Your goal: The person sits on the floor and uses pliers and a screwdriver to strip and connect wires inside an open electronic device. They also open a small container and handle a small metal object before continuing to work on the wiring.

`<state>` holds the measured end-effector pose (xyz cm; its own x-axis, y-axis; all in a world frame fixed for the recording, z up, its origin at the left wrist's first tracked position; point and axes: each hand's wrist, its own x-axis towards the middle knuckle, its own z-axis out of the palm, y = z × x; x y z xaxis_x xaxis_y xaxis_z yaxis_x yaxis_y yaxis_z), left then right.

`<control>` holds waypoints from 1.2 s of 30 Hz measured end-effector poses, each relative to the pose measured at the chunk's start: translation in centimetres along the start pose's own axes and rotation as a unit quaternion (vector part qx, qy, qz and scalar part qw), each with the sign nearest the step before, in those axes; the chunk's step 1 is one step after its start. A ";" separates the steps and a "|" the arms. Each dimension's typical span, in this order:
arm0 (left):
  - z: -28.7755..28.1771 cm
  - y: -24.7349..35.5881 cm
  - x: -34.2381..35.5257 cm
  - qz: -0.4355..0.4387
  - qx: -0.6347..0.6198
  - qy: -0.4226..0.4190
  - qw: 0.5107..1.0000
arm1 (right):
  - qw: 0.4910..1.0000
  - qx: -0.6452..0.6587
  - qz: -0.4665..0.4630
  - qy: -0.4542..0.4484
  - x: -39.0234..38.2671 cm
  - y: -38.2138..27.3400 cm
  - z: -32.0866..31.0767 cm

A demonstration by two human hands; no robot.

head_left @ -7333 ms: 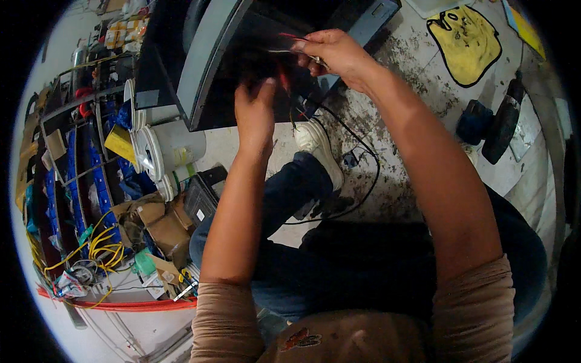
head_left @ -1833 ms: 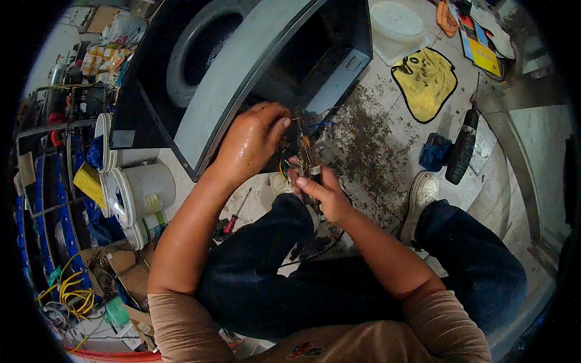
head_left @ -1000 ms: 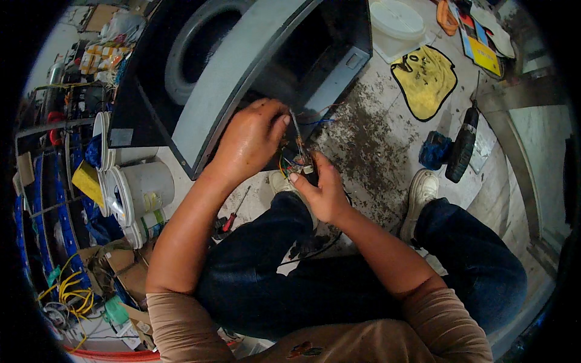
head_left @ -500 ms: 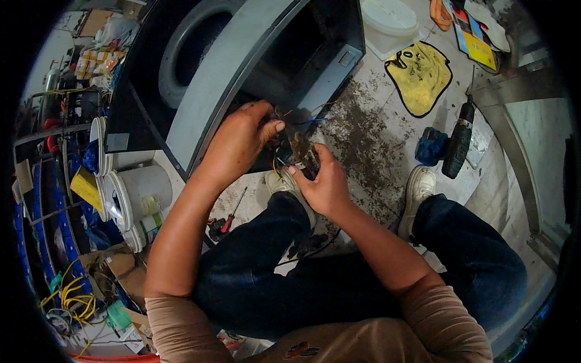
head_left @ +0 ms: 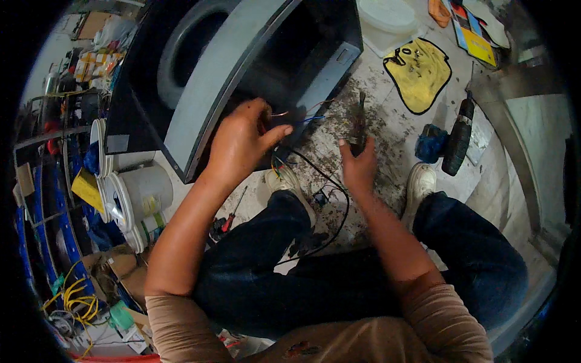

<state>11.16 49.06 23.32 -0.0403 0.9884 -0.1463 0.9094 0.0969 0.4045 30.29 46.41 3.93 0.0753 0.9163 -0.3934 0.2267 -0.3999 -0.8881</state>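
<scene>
My left hand [head_left: 242,133] is at the lower edge of a grey and black cabinet [head_left: 209,75]. Its fingers curl inward and are partly hidden, while the thumb sticks out to the right. Thin wires [head_left: 311,119], one blue, run out beside these fingers; what the fingers hold cannot be made out. My right hand [head_left: 360,166] is further right, above the dirty floor. It is closed around a dark, narrow, grimy thing [head_left: 359,127] with a slim end pointing away from me; its kind is unclear. A black cable [head_left: 345,196] loops between my feet.
Dark dirt [head_left: 387,145] covers the floor. To the right lie a cordless drill [head_left: 461,136] and a yellow cloth [head_left: 419,75]. A white lidded bucket [head_left: 387,21] stands beyond. Left are a screwdriver [head_left: 229,222], a tipped white bucket [head_left: 142,190] and a cluttered shelf [head_left: 51,130].
My right hand has moved right, away from the left hand, taking the dark thing along. The black cable's loop now shows. My left hand has shifted only slightly, its thumb reaching further out.
</scene>
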 end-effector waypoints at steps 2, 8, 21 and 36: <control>0.1 -0.1 -0.2 0.026 0.021 0.011 0.999 | 0.967 -0.247 -0.006 0.059 1.5 3.8 -1.2; 0.5 -0.9 -2.3 0.054 0.066 0.059 0.995 | 0.861 -0.507 -0.018 0.036 1.3 11.0 -5.2; 0.7 -0.2 -3.4 0.053 0.097 0.131 0.985 | 0.927 0.273 -0.020 -0.256 6.7 -4.0 5.1; 1.3 -0.5 -0.5 0.016 0.041 0.107 0.993 | 0.905 0.238 -0.183 -0.302 3.8 -10.3 6.5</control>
<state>11.27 48.32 22.03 -0.0905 0.9938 0.0647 0.9419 0.0643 0.3297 21.89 53.89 10.02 -0.4977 0.8671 0.0180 -0.3265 -0.1681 -0.9301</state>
